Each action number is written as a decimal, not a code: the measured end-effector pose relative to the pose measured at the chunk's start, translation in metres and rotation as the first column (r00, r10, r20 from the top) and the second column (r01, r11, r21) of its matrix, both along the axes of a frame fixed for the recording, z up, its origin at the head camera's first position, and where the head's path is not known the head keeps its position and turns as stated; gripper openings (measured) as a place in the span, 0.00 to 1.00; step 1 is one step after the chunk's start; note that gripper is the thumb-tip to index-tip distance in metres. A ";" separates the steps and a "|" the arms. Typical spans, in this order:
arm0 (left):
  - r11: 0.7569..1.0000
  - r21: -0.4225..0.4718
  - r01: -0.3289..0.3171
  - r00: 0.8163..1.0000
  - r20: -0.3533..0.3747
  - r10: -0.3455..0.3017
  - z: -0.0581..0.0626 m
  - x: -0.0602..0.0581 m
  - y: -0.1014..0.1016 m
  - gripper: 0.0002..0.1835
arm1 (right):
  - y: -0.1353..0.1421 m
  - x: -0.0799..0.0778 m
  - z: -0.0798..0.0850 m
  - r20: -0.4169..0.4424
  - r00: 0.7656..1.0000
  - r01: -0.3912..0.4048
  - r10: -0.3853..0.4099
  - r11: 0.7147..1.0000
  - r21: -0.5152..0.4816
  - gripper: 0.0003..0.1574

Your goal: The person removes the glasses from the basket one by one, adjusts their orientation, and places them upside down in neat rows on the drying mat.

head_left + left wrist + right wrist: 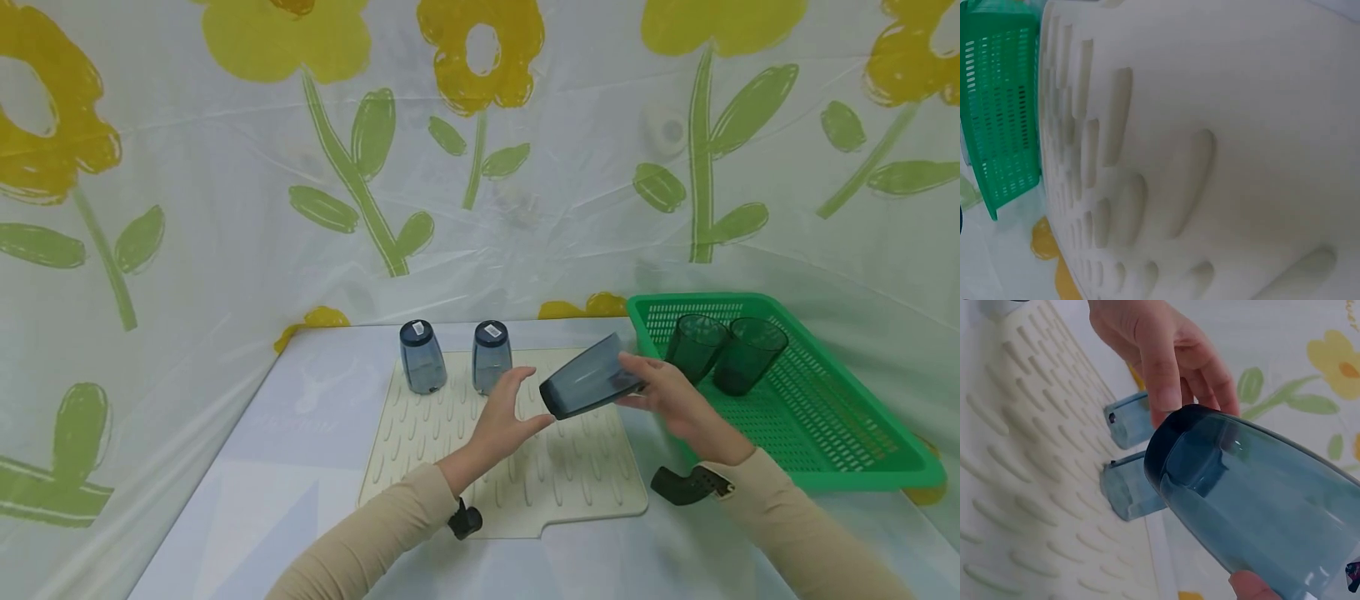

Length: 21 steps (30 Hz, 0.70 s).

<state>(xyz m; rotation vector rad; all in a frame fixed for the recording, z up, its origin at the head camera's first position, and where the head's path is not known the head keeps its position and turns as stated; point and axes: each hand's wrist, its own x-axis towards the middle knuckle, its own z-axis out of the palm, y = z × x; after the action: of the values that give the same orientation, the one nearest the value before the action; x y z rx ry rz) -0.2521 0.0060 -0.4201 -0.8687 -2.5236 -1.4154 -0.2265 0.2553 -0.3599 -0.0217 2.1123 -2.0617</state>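
A blue-tinted drinking glass (588,379) is tilted in the air above a cream ridged drying mat (525,492). My right hand (675,400) grips it near the rim, with the dark base pointing left. My left hand (498,421) is at that base, thumb and fingers spread apart. In the right wrist view the left hand (1154,347) has its thumb by the base of the glass (1260,469); whether it touches is hard to tell. Two matching glasses, one on the left (423,362) and another (491,362) beside it, stand upside down on the mat's far part.
A green perforated basket (862,479) sits at the right, with two more glasses, one (697,342) beside the other (750,358), leaning inside. Behind the table (255,517) hangs a white flower-patterned sheet (570,208). The left wrist view shows mostly the mat (1260,112).
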 end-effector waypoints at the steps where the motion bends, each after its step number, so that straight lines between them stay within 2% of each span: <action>1: 1.000 -0.015 -0.001 1.000 -0.010 0.001 0.000 0.000 0.000 0.36 | -0.001 0.000 -0.001 0.006 1.000 0.008 -0.008 1.000 -0.004 0.40; 4: 0.999 -0.054 -0.005 0.999 -0.041 0.003 -0.002 -0.001 0.000 0.36 | -0.004 -0.001 -0.003 0.022 0.999 0.025 -0.024 0.999 -0.025 0.40; 8: 0.992 -0.124 -0.006 0.995 -0.099 -0.007 -0.006 -0.003 0.000 0.36 | -0.006 -0.001 -0.008 0.025 1.000 0.012 -0.011 0.998 -0.059 0.33; 13: 0.979 -0.203 -0.016 0.971 -0.236 -0.034 -0.009 -0.004 0.001 0.37 | -0.011 0.000 -0.012 0.030 0.999 -0.008 0.011 0.995 -0.103 0.23; 17: 0.977 -0.210 -0.028 0.947 -0.319 -0.041 -0.010 -0.004 0.000 0.37 | -0.016 0.002 -0.014 0.042 0.999 -0.002 0.007 0.991 -0.130 0.27; 21: 0.980 -0.194 -0.031 0.941 -0.335 -0.037 -0.013 -0.004 -0.001 0.38 | -0.020 0.004 -0.015 0.059 0.998 -0.003 0.011 0.990 -0.143 0.36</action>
<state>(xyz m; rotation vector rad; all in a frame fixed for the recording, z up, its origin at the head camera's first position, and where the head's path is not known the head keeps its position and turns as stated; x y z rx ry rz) -0.2560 0.0053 -0.4327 -1.0457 -2.4193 -0.9278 -0.2225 0.2350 -0.3750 0.0124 1.9239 -2.1774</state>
